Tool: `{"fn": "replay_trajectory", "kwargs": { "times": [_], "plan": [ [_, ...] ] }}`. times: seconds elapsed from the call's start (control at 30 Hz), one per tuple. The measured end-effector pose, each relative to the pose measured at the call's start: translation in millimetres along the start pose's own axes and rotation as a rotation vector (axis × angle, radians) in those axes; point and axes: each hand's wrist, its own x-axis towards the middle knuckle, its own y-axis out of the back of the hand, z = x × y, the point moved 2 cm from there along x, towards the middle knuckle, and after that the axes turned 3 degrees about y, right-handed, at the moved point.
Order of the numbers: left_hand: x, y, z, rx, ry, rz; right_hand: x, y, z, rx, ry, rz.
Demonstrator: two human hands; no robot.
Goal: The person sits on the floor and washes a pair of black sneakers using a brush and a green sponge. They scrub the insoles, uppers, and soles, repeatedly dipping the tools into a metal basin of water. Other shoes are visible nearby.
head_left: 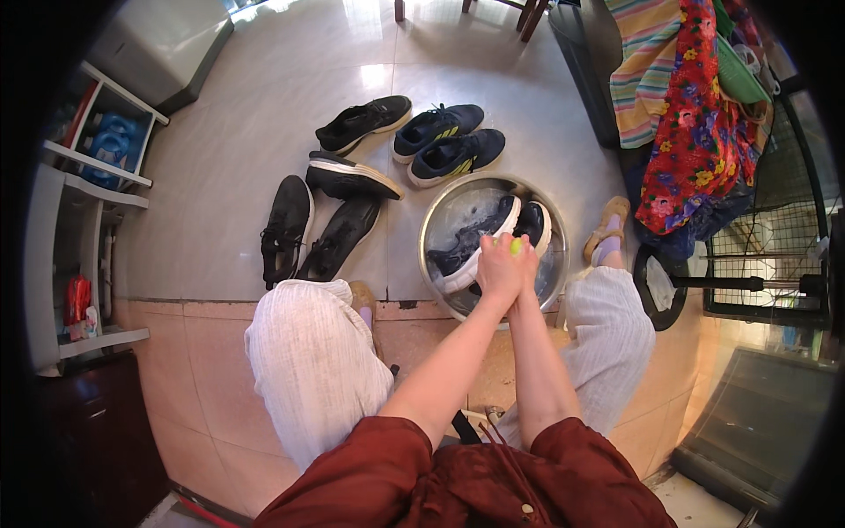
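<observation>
white-soled dark navy shoes in round metal basin. my left hand and right hand curled together at yellow-green item; can't tell which grips.

Floor, tiled: glossy grey toward the far edge, terracotta toward the near edge, meeting at a straight seam. Directly upon it:

Round metal basin, one; right of centre, near side reaching over the seam.

Navy shoes, two, yellow-green stripes; side by side, just beyond the basin.

Black shoes, four; left of centre on the grey. One lies tipped, pale sole showing; whether it leans on a neighbour is hard to tell.

Dark wooden legs, several; far edge.

Black round base, one; right edge.

Tan footwear, worn, two; either side of the basin.
</observation>
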Motion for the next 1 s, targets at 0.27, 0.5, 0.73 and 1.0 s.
{"fn": "replay_trajectory", "kwargs": {
  "times": [0.27, 0.5, 0.73, 1.0],
  "plan": [
    [25.8, -2.7, -19.9, -0.025, 0.126, -0.057, -29.4, -29.6, -31.5, 0.068, -0.063, 0.017],
    [55.8, -30.9, -54.0, -0.274, 0.375, -0.150, -23.2, -28.0, -27.7, -0.176, 0.064, 0.060],
    [101.3, -20.7, -109.9, -1.016, 0.665, -0.252, 35.8, -34.4, -44.4, -0.730, 0.309, -0.029],
    [115.3, -5.2, -105.4, -0.460, 0.501, -0.092, 101.8, -62.9, -21.2, -1.237, 0.369, -0.045]
  ]
}}
